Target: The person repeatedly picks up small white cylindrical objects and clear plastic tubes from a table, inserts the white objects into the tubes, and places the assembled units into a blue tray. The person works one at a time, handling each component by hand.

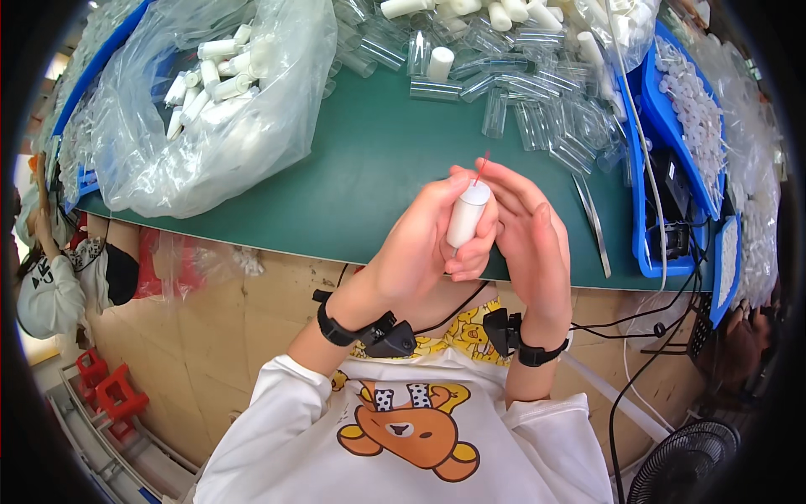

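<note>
A small white cylinder (470,216) is gripped upright, slightly tilted, in my left hand (424,227), with fingers curled round its lower part and the thumb along its side. A thin red wire-like piece (482,168) sticks up from its flat top, and a short thin pin shows at its lower end. My right hand (537,231) is cupped close beside the cylinder. Its fingers reach toward the red piece, and its thumb stands apart from them. Whether its fingertips touch the red piece is hard to see. Both hands are over the green table's (361,193) near edge.
Metal tweezers (592,225) lie right of my hands. Clear tubes (529,122) and white cylinders (504,15) are piled at the back. A plastic bag (277,126) of white cylinders stands left; blue bins (642,244) stand right. A person (50,294) sits far left; a fan (684,462) is lower right.
</note>
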